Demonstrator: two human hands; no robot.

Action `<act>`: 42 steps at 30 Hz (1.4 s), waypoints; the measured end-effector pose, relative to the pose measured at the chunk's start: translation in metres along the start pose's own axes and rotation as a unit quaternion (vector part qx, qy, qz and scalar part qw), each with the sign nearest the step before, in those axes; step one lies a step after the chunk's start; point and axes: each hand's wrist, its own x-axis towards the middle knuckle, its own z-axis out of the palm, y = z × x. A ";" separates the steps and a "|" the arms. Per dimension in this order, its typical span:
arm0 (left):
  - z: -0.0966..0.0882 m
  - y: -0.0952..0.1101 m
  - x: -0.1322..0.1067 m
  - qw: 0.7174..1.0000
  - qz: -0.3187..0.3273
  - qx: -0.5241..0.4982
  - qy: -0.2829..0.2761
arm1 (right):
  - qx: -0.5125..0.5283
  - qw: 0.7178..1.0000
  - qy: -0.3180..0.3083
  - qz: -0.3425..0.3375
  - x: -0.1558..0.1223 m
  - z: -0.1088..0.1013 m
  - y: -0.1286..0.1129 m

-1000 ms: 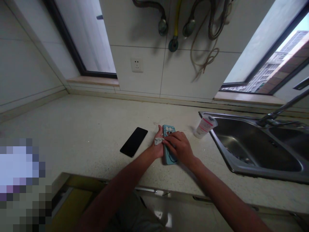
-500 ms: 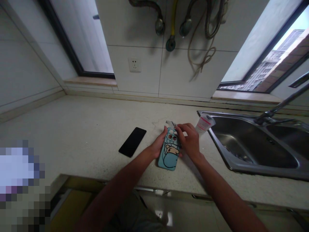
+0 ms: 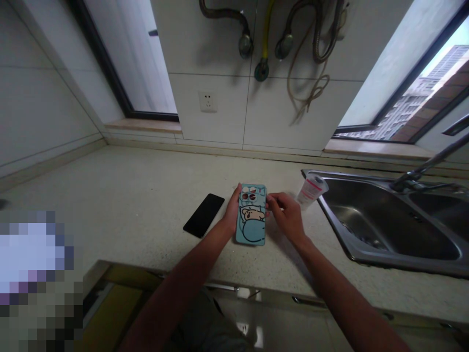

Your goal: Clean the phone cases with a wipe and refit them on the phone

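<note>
Both bare forearms reach in from the bottom of the view, the left forearm (image 3: 176, 298) rising from about seven o'clock and the right forearm (image 3: 348, 303) from about five o'clock, meeting near the middle. The left hand (image 3: 232, 212) stands turned on its side, palm facing three o'clock, with its fingertips pointing toward twelve o'clock. The right hand (image 3: 287, 215) sits near it at three o'clock, not touching it, wrist gently bent and fingers (image 3: 274, 199) curled together, pointing toward ten o'clock.
</note>
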 end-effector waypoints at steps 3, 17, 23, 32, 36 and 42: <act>-0.001 -0.002 0.003 0.998 0.037 0.017 0.048 | -0.031 0.998 0.007 -0.048 -0.001 0.000 -0.004; 0.001 0.010 0.004 0.973 0.144 -0.047 0.173 | -0.104 0.982 -0.098 -0.121 -0.009 0.001 -0.008; 0.000 0.013 0.003 0.965 0.164 -0.035 0.203 | -0.113 0.974 -0.142 -0.137 -0.008 -0.004 -0.011; -0.008 0.018 0.006 0.953 0.204 -0.032 0.223 | -0.050 0.952 -0.249 -0.172 -0.011 -0.005 -0.011; -0.009 0.021 0.006 0.955 0.199 -0.035 0.218 | -0.044 0.944 -0.268 -0.185 -0.014 -0.003 -0.012; -0.008 0.019 0.001 0.983 0.143 -0.029 0.113 | -0.069 0.943 -0.271 -0.180 -0.015 0.000 -0.008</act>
